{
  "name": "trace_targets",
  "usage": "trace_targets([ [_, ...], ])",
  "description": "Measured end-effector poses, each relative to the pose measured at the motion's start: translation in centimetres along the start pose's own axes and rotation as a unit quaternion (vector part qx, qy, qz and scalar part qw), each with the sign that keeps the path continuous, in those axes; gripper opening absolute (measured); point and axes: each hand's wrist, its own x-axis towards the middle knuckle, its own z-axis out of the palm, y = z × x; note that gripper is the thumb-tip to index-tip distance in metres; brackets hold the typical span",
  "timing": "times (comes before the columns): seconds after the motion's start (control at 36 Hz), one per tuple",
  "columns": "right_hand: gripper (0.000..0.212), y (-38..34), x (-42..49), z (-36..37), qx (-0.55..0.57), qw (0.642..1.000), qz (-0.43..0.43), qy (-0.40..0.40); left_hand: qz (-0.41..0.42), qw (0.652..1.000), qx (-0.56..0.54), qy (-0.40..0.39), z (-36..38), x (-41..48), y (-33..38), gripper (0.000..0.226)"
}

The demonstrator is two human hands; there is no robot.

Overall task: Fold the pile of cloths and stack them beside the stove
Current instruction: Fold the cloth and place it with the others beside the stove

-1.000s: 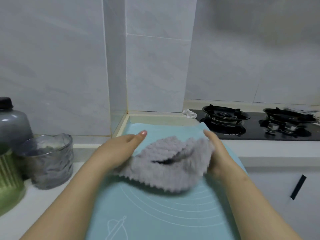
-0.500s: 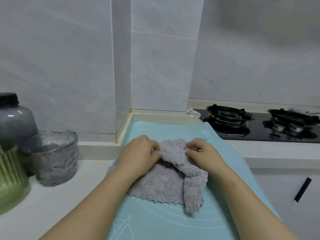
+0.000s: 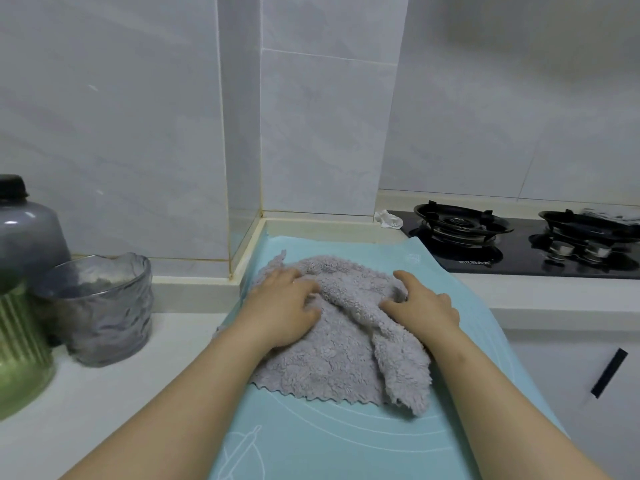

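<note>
Grey cloth (image 3: 332, 358) is lying rumpled on the teal mat (image 3: 346, 441) on the bench (image 3: 86, 393), with one flap doubling over toward 5 o'clock. Off at its 9 o'clock, a green ribbed jar (image 3: 17, 348), a dark bottle (image 3: 27, 233) and a glass tumbler (image 3: 104, 313) are standing close together. The left hand (image 3: 284, 306) is lying flat on the cloth's 10 o'clock part, fingers slightly spread. The right hand (image 3: 426, 306) is pressing its 2 o'clock edge, fingers spread. The stove (image 3: 519, 261) is sitting further out at 2 o'clock, apart from the cloth.
</note>
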Motion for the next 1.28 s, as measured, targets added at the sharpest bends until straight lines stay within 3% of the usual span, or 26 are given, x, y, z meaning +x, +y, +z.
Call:
trace_targets([
  [0.08, 0.045, -0.1, -0.1, 0.0, -0.032, 0.999, -0.003, -0.004, 0.004, 0.995, 0.052, -0.085, 0.1, -0.1, 0.2, 0.046],
  [0.14, 0.041, -0.4, -0.1, 0.1, -0.022, 0.999, -0.027, -0.024, 0.009, 0.994, 0.057, -0.089, 0.2, -0.1, 0.0, 0.048],
  [0.22, 0.041, -0.8, -0.2, 0.3, 0.032, 0.997, -0.062, -0.037, 0.018, 0.995, 0.053, -0.08, -0.1, -0.2, 0.0, 0.048],
  [0.28, 0.046, -0.9, -0.1, 0.0, 0.058, 0.996, -0.063, -0.004, 0.023, 0.996, 0.044, -0.072, -0.3, -0.4, 0.2, 0.047],
  [0.36, 0.052, -0.5, 0.2, -1.0, 0.055, 0.996, -0.034, 0.053, 0.033, 0.999, 0.0, -0.038, -0.8, -0.8, 0.7, 0.043],
  [0.44, 0.067, 0.1, 0.4, -1.2, 0.034, 0.998, -0.003, 0.054, 0.054, 0.997, -0.044, 0.022, -1.5, -1.3, 1.2, 0.039],
  [0.53, 0.069, 0.2, 0.2, -0.8, 0.005, 0.998, 0.003, 0.064, 0.058, 0.993, -0.102, 0.028, -2.0, -1.9, 1.4, 0.034],
  [0.64, 0.053, -0.1, -0.3, -0.8, -0.014, 0.993, -0.015, 0.114, 0.062, 0.996, -0.04, -0.046, -2.0, -2.2, 1.1, 0.032],
  [0.75, 0.028, -0.5, -1.7, -0.9, 0.024, 0.987, -0.087, 0.135, 0.071, 0.989, -0.012, -0.132, -2.2, -3.0, 1.1, 0.038],
  [0.81, 0.017, -0.8, -3.1, -1.2, 0.095, 0.98, -0.126, 0.118, 0.071, 0.985, -0.032, -0.156, -2.4, -3.6, 0.9, 0.043],
  [0.89, 0.005, 0.0, -5.4, -1.5, 0.145, 0.978, -0.149, 0.029, 0.079, 0.977, -0.072, -0.182, -2.2, -4.9, 0.6, 0.053],
  [0.97, 0.03, 1.9, -7.3, -1.8, 0.166, 0.969, -0.141, -0.114, 0.121, 0.975, -0.071, -0.173, -1.8, -6.2, -0.2, 0.077],
  [1.03, 0.05, 3.2, -8.5, -2.5, 0.093, 0.967, -0.162, -0.176, 0.141, 0.973, -0.085, -0.16, -1.7, -7.0, -0.8, 0.099],
  [1.08, 0.065, 4.2, -9.3, -3.0, 0.021, 0.968, -0.187, -0.167, 0.15, 0.973, -0.08, -0.157, -1.8, -7.9, -1.5, 0.105],
  [1.17, 0.069, 4.7, -10.4, -3.2, 0.027, 0.98, -0.171, -0.102, 0.138, 0.978, -0.047, -0.149, -2.0, -9.2, -2.0, 0.107],
  [1.22, 0.055, 4.8, -10.9, -3.2, 0.029, 0.985, -0.161, -0.054, 0.131, 0.985, -0.024, -0.107, -2.1, -10.1, -1.8, 0.097],
  [1.28, 0.049, 4.8, -11.2, -3.3, 0.012, 0.987, -0.161, -0.019, 0.138, 0.989, 0.026, -0.036, -2.0, -10.8, -1.4, 0.055],
])
